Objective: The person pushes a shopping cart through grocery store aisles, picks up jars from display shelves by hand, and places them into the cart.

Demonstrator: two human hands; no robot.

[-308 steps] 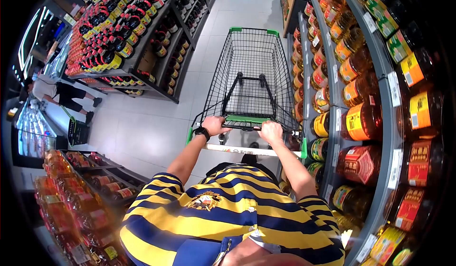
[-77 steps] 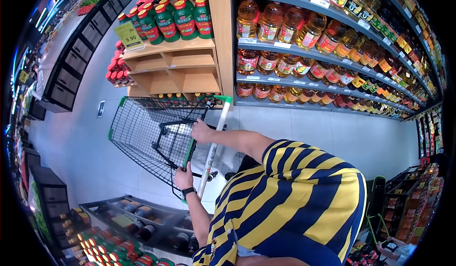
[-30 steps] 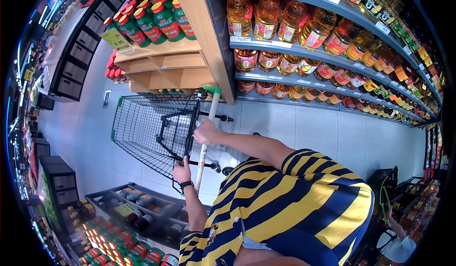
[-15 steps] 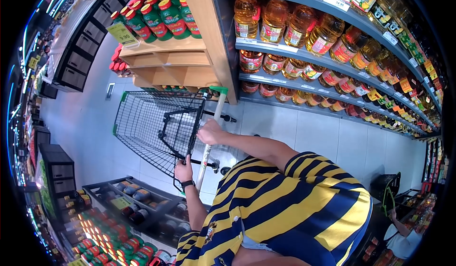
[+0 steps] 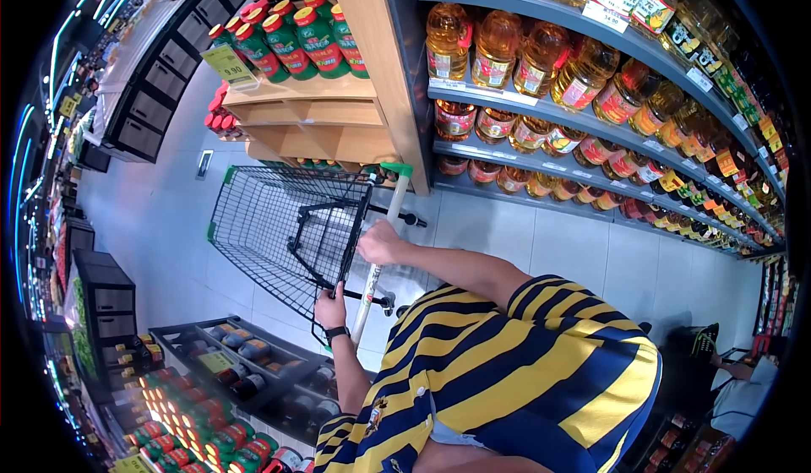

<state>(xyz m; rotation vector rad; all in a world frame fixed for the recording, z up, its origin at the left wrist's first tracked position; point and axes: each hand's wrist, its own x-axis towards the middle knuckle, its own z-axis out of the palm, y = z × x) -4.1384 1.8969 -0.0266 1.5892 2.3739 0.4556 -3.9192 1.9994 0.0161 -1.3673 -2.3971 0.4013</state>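
A black wire shopping cart (image 5: 283, 228) with green corner pieces stands before me, and no goods show in its basket. My right hand (image 5: 380, 242) is closed round the pale cart handle (image 5: 369, 291), near its middle. Lower in view, my left hand (image 5: 330, 308), with a dark band at the wrist, is closed on the rear rim of the cart's basket beside the handle. Its thumb lies along the rim, while the other fingers are partly hidden.
Oil bottles (image 5: 541, 59) fill grey shelves at right. A wooden shelf (image 5: 312, 114) near the cart holds green jars (image 5: 314, 42). Below left are a dark display rack (image 5: 279, 380) and stacked jars (image 5: 182, 410). Another person (image 5: 743, 401) is at lower right. Pale tiled floor (image 5: 173, 245) lies ahead.
The shelves and cart have shifted slightly right and down in view. Both hands keep their holds. The other person at lower right has changed posture, and the dark basket near them has shifted.
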